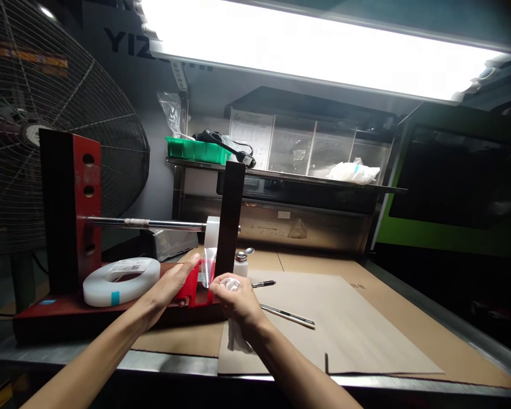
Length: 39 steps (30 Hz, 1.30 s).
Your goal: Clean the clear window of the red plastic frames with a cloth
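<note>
My left hand (pixel 179 282) is closed around the side of a red plastic holder (pixel 192 288), its thumb along the top edge. A clear film strip (pixel 207 266) hangs from a narrow white roll (pixel 212 228) on a metal rod and runs down in front of the holder. My right hand (pixel 238 300) is closed on a crumpled white cloth (pixel 237 337), part of which hangs below the palm. Its thumb and fingertip are at the strip's lower end; whether they pinch it I cannot tell.
The rod (pixel 170 225) spans a red and black stand (pixel 87 193). A large film roll (pixel 121 284) lies on its base. A pump bottle (pixel 241 264), a pen (pixel 264 283) and a slim knife (pixel 288 316) are near the cardboard (pixel 344 329). A large fan (pixel 119 147) stands left.
</note>
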### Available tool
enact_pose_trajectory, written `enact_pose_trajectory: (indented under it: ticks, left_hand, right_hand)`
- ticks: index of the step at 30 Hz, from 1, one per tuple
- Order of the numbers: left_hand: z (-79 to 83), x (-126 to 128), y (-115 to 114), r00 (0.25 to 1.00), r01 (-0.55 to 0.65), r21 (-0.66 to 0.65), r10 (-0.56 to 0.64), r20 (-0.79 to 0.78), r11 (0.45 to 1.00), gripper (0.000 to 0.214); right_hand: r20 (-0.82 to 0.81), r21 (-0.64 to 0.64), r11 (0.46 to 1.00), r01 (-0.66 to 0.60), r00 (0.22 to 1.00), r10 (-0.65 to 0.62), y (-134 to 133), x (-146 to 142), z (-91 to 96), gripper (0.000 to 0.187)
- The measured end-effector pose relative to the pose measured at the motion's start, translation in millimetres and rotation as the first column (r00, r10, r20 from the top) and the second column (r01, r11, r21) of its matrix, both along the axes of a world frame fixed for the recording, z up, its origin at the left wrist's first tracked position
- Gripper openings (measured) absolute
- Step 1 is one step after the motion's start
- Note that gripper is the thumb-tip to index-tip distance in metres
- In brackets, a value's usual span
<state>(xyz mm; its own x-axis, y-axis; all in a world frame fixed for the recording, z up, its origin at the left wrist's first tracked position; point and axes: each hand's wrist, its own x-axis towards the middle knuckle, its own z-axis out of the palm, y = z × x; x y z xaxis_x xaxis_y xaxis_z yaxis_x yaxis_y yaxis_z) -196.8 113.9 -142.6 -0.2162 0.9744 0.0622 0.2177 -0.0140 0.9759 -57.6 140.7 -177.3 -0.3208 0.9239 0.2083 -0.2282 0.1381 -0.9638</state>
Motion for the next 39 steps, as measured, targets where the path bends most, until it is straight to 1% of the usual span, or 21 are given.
enact_pose_trajectory:
  ticks: [4, 9, 13, 18, 23, 33, 39]
  left_hand:
    - [0.7, 5.5, 4.1, 1.0, 0.005, -0.039, -0.004, 0.022, 0.999, 0.052]
    - [3.7, 9.2, 4.0, 1.0, 0.018, -0.047, -0.017, 0.016, 0.999, 0.047]
    - [4.4, 9.4, 3.5, 1.0, 0.028, -0.041, -0.028, 0.01, 0.999, 0.044]
    - [1.6, 6.9, 8.6, 1.0, 0.029, -0.04, -0.03, -0.007, 0.999, 0.048]
    - [-0.9, 5.7, 12.8, 0.999, 0.039, -0.032, -0.039, -0.022, 0.999, 0.05]
    - [-7.6, 4.5, 12.9, 0.998, 0.065, -0.002, -0.065, 0.017, 0.998, 0.063]
    - [-9.2, 3.5, 16.0, 0.994, 0.097, 0.051, -0.1, 0.043, 0.994, 0.064]
  right_hand:
    - [0.015, 0.023, 1.0, 0.01, 1.0, -0.01, -4.7, 5.6, -13.0, 0.014]
    - [0.084, 0.064, 0.997, 0.038, 0.996, -0.043, -4.5, 10.9, -19.4, 0.011]
    - [0.123, 0.084, 0.995, 0.047, 0.991, -0.058, -3.7, 13.7, -21.1, 0.01]
    - [0.12, 0.119, 0.992, 0.04, 0.991, -0.054, -2.7, 14.5, -23.8, 0.01]
    - [0.142, 0.126, 0.991, 0.05, 0.988, -0.068, -4.4, 14.5, -24.1, 0.01]
    - [0.153, 0.147, 0.987, 0.061, 0.985, -0.084, -3.5, 13.8, -25.9, 0.011]
    - [0.207, 0.184, 0.978, 0.093, 0.97, -0.131, -4.8, 14.9, -23.2, 0.011]
